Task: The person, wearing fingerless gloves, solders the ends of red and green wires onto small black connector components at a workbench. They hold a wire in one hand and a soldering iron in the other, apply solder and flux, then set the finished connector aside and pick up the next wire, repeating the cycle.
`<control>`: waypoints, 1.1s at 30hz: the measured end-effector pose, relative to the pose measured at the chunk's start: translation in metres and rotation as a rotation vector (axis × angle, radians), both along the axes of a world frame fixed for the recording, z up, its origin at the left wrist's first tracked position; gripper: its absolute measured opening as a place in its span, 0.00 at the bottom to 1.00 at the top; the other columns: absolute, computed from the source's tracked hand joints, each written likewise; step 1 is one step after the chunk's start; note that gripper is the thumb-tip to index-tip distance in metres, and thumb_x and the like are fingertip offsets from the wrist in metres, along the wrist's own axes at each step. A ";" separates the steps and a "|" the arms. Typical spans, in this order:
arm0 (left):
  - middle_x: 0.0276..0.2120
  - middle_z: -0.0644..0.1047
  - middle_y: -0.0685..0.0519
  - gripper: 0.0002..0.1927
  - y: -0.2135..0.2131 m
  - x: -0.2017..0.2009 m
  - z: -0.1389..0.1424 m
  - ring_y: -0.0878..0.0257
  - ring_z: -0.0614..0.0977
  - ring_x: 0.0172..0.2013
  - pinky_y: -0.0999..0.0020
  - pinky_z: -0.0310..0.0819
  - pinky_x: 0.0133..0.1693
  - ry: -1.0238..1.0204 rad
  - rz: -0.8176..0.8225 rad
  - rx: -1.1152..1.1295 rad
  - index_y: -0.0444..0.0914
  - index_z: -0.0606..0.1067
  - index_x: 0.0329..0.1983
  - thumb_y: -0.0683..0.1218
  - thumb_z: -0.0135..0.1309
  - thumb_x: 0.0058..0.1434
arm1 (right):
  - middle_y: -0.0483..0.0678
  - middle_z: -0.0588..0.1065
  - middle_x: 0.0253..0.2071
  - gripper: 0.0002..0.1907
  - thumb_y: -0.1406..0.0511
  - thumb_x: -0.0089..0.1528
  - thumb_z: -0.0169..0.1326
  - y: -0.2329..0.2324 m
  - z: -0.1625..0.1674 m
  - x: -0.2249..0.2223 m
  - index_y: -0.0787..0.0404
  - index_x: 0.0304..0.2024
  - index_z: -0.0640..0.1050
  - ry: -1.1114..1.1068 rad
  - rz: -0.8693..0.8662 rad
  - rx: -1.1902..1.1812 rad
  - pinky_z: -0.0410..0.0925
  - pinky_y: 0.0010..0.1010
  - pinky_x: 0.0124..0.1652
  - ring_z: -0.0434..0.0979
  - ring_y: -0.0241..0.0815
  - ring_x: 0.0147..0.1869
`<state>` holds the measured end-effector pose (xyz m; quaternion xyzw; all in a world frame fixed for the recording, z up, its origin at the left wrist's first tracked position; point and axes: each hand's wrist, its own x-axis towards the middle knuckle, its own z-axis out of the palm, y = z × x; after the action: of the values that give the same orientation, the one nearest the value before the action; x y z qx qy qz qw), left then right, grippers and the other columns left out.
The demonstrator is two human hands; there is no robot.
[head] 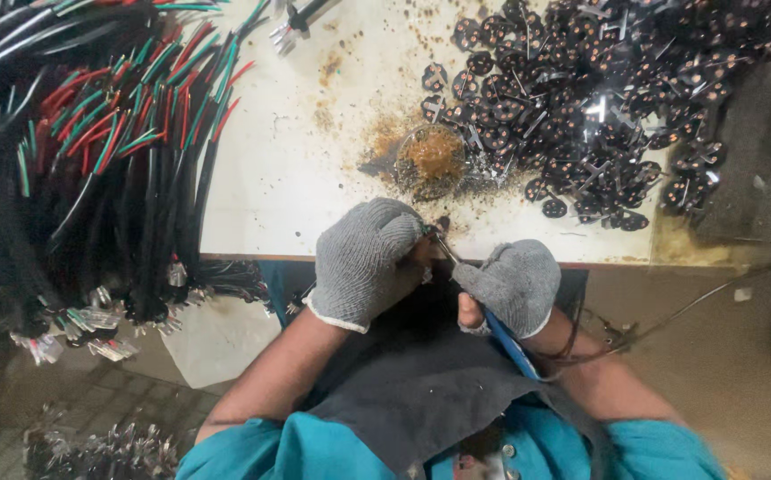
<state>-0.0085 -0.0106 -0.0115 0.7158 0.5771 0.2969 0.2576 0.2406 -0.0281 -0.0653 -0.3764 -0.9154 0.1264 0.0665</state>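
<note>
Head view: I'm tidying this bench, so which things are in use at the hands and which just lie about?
In use:
left hand
right hand
blue-handled iron
small part pinched in the left hand

Lying about:
black discs
cable bundle
brown paste dish
table

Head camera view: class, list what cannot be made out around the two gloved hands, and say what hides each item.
- Small part held by the left hand: hidden under its grey knitted glove fingers.
- Tip of the blue-handled tool in the right hand: too small and blurred where the hands meet.
- Bundle of black cables with red, green and white wires: cut off by the left edge.
- Pile of small black round parts: cut off by the top edge.
</note>
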 end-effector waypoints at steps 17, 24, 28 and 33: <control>0.34 0.77 0.51 0.08 0.003 -0.001 0.001 0.51 0.80 0.35 0.57 0.74 0.35 -0.025 -0.009 0.020 0.43 0.75 0.33 0.44 0.63 0.54 | 0.40 0.72 0.12 0.10 0.53 0.37 0.61 0.006 0.001 -0.003 0.41 0.22 0.84 0.059 0.092 -0.143 0.64 0.41 0.18 0.73 0.46 0.15; 0.34 0.78 0.51 0.07 0.002 0.000 0.000 0.51 0.80 0.34 0.56 0.74 0.35 -0.011 -0.010 0.014 0.43 0.75 0.32 0.44 0.63 0.54 | 0.36 0.74 0.15 0.07 0.56 0.54 0.62 0.001 -0.002 -0.003 0.40 0.20 0.81 0.041 0.084 -0.261 0.64 0.42 0.21 0.74 0.43 0.18; 0.34 0.78 0.51 0.07 0.001 0.000 0.000 0.51 0.81 0.35 0.57 0.75 0.36 -0.016 -0.002 0.030 0.43 0.75 0.32 0.44 0.63 0.55 | 0.37 0.78 0.20 0.08 0.55 0.57 0.56 -0.003 -0.008 0.002 0.43 0.24 0.82 0.019 0.036 -0.322 0.68 0.38 0.25 0.77 0.42 0.22; 0.35 0.79 0.51 0.09 -0.002 -0.001 0.001 0.51 0.81 0.35 0.57 0.75 0.35 0.001 -0.018 0.011 0.42 0.74 0.31 0.46 0.63 0.51 | 0.43 0.77 0.24 0.12 0.55 0.50 0.59 0.001 0.001 -0.002 0.47 0.35 0.85 0.275 0.052 -0.021 0.68 0.40 0.28 0.77 0.48 0.27</control>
<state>-0.0091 -0.0122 -0.0110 0.7226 0.5690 0.2974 0.2562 0.2391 -0.0268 -0.0643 -0.3325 -0.9057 0.1880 0.1840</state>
